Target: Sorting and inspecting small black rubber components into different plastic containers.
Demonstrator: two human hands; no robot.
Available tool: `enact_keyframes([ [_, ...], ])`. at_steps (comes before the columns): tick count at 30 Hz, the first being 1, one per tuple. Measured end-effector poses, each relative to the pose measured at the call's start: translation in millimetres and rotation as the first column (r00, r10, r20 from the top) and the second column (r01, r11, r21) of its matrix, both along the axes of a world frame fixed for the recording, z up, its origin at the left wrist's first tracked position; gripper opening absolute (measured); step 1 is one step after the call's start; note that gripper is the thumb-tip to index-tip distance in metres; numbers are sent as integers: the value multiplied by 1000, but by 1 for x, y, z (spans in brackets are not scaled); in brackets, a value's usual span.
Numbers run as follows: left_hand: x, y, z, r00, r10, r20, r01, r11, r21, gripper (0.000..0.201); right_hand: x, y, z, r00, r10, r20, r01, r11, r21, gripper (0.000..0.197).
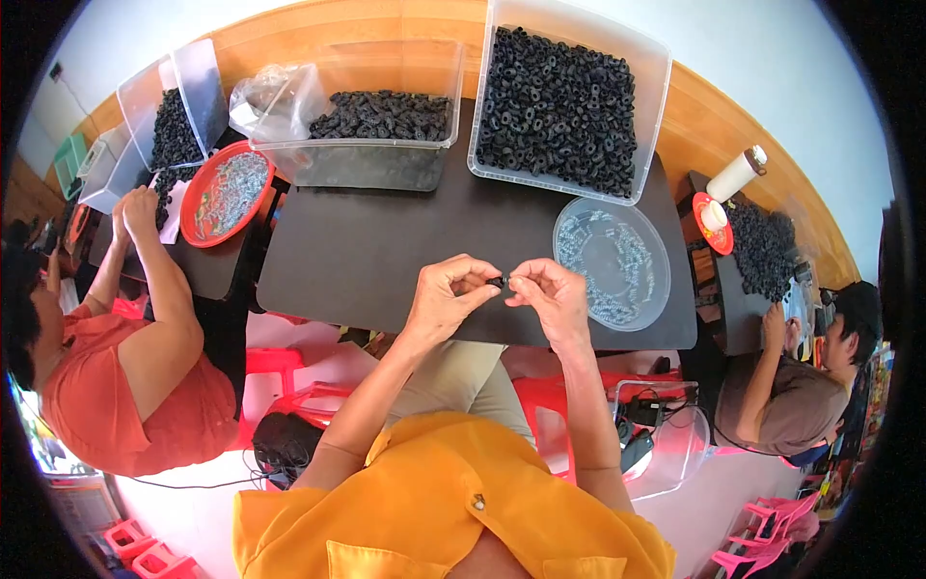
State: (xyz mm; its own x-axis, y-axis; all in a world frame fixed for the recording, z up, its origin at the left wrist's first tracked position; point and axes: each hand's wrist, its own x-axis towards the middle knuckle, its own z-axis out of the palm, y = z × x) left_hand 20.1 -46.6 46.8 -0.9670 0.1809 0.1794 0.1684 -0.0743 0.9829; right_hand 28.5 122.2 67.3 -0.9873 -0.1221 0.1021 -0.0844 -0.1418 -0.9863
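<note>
Over the near part of the dark table, both my hands are raised with fingertips almost meeting. My left hand (446, 297) pinches a small black part (497, 282) between thumb and fingers. Just beside it, my right hand (554, 297) is closed in a pinch; whatever is between its fingertips is too small to make out. To the right of that hand stands a round clear bowl (660, 253) with many small shiny pale pieces in it. A large clear bin (648, 106) behind the bowl is filled with black ring-like parts (559, 106).
Another clear bin (371, 166) with black parts stands at the back left of the dark table (376, 246). Co-workers sit at left (145, 376) and right (786, 400) tables. A red bowl (201, 232) holds shiny pieces. Under the table are red stools (275, 365).
</note>
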Motion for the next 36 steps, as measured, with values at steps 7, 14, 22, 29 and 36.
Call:
enact_keyframes([
  [7,-1,1,0,998,-2,-62,-3,998,-66,18,1,0,-6,1000,-7,-8,7,998,60,6],
  [14,-2,-2,-5,987,-96,131,81,989,121,16,1,-2,-3,1000,11,-27,-7,992,128,8],
  [22,-5,-3,-6,957,-190,220,105,932,347,14,11,-7,3,933,-48,-356,201,891,408,14],
  [29,-7,-11,-26,965,-145,217,69,944,324,14,-9,9,11,880,-119,-460,345,825,447,14],
  [36,-4,-3,-51,982,-67,175,23,970,242,14,-92,47,21,850,-68,-523,467,559,685,7],
])
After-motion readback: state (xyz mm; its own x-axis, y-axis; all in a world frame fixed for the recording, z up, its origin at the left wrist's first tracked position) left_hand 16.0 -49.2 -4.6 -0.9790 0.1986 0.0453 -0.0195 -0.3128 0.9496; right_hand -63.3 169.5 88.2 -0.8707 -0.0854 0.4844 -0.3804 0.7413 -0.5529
